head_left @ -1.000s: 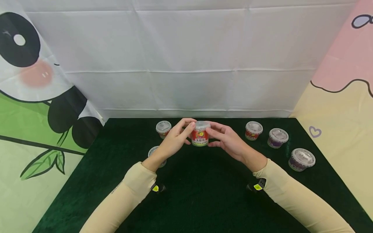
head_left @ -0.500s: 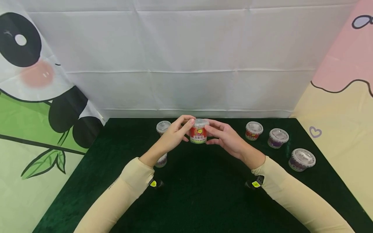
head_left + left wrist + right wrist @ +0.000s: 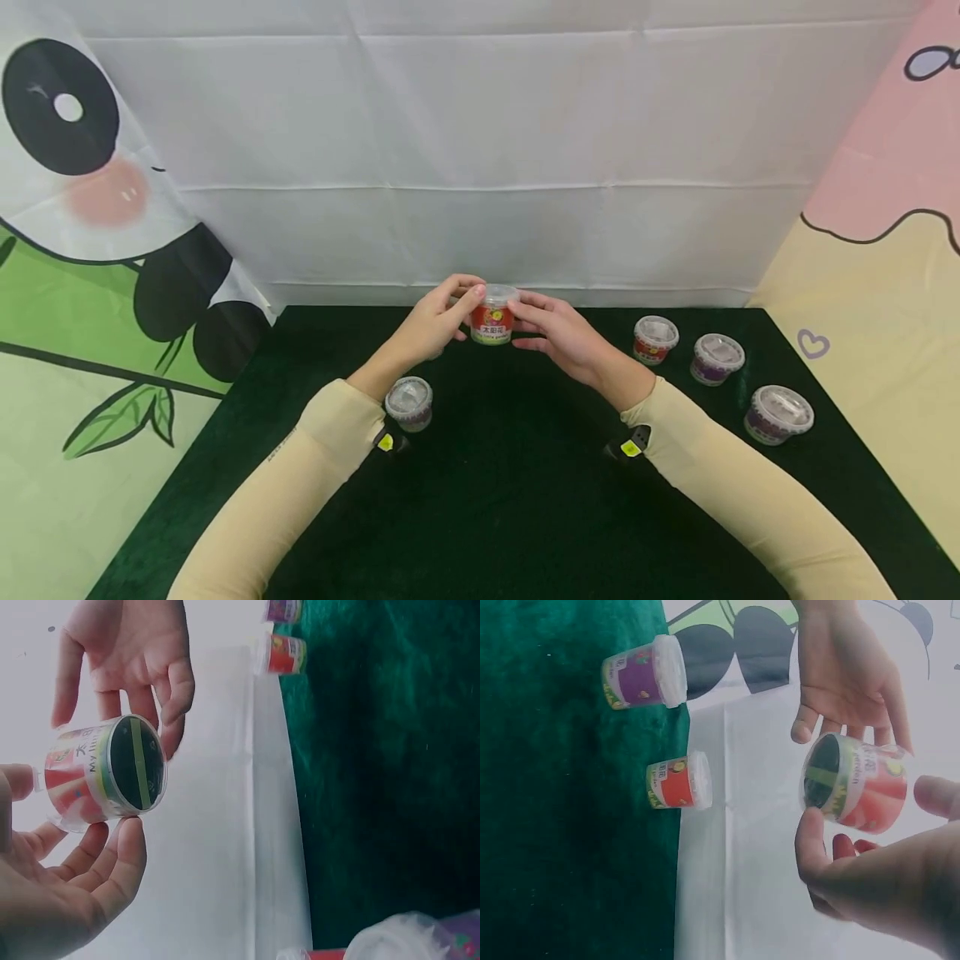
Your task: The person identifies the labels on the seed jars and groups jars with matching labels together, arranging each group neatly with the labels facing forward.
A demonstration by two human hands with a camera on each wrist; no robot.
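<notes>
A small plastic tub point(image 3: 492, 315) with a red label, a green lower band and a clear lid is held up near the table's back edge. My left hand point(image 3: 437, 321) grips its left side, thumb near the lid and fingers behind. My right hand point(image 3: 555, 335) holds the opposite side between thumb and fingers. From the left wrist view, the dark underside of the held tub point(image 3: 109, 772) shows, clear of the green cloth. Below my left wrist stands a lidded tub point(image 3: 409, 404). Another red tub point(image 3: 676, 782) is hidden behind my left arm in the head view.
At the right of the green cloth point(image 3: 510, 500) stand a red tub point(image 3: 655, 340) and two purple tubs, one farther back point(image 3: 717, 359) and a purple tub nearer me point(image 3: 778, 414). A white sheet point(image 3: 480, 150) rises behind the table; printed cloths flank it.
Both hands have moved the held tub left and farther back, slightly up in the head view. The red tub at back left has become covered by my left hand and arm.
</notes>
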